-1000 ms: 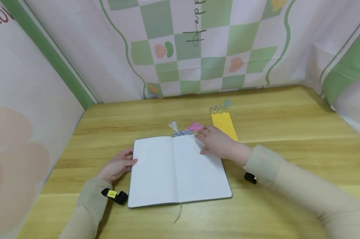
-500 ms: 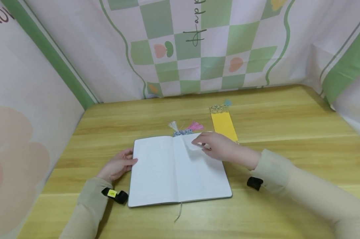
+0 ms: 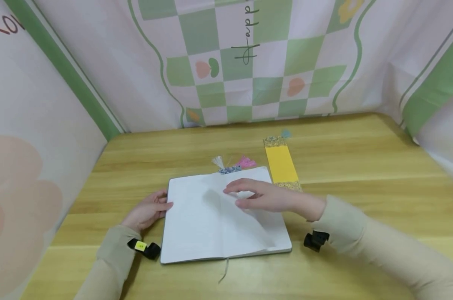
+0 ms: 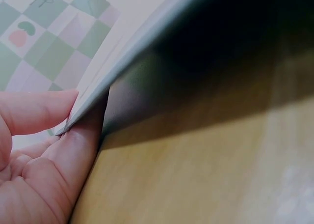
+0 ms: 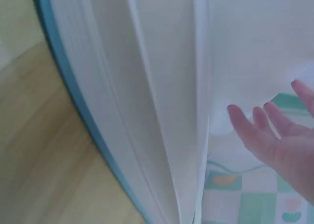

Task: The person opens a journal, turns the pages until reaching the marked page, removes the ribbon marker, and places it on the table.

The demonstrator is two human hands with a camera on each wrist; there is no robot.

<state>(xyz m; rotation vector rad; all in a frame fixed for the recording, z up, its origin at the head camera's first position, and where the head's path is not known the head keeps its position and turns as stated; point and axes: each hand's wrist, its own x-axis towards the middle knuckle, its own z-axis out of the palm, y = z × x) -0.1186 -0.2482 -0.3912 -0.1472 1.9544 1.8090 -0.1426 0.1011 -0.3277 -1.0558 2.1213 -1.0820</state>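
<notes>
An open notebook point(image 3: 189, 221) with pale pages lies on the table. My left hand point(image 3: 145, 210) holds its left edge; in the left wrist view the thumb lies on top and the fingers reach under the cover. Over the upper right page is my right hand point(image 3: 268, 196), its thumb and fingers spread apart. A loose page point(image 5: 255, 47) stands raised beside those fingers in the right wrist view, and casts a shadow across the spread in the head view. From the notebook's top edge sticks a blue-patterned strip point(image 3: 230, 169), with a white tassel point(image 3: 217, 161) and a pink tassel point(image 3: 246, 161) beside it.
A yellow bookmark point(image 3: 281, 163) with patterned ends lies on the wooden table point(image 3: 361, 166), just beyond the right hand, a small blue tassel point(image 3: 285, 133) at its far end. A grey ribbon point(image 3: 223, 271) trails from the notebook's spine. Printed curtains point(image 3: 268, 83) hang behind the table.
My right hand has moved left and nearer from the upper right page, and a page has lifted with it. The left hand keeps its hold. The head view has tilted slightly upward.
</notes>
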